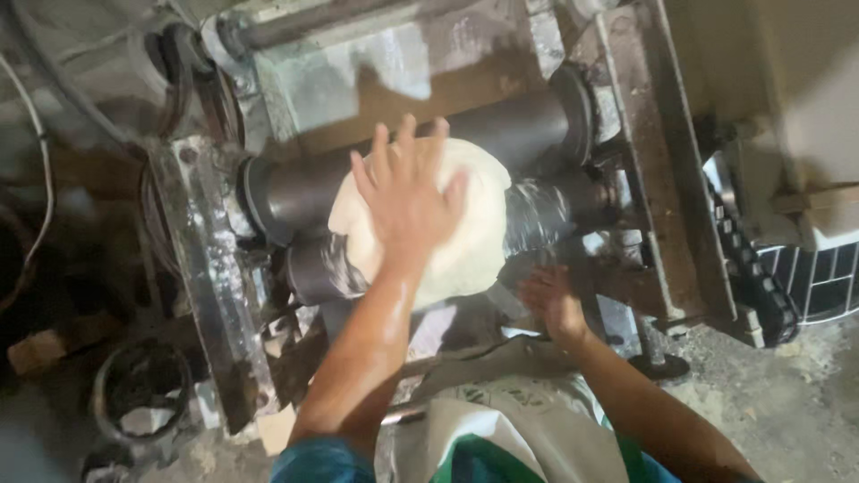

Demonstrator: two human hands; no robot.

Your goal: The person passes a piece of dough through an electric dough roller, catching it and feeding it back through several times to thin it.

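Flour-dusted floor (787,402) surrounds a roller machine (215,259). Left hand (407,201), fingers spread, presses flat on the pale dough mass (479,237) lying against the dark rollers (519,134). Right hand (552,300), blurred, appears open below the dough's lower edge.
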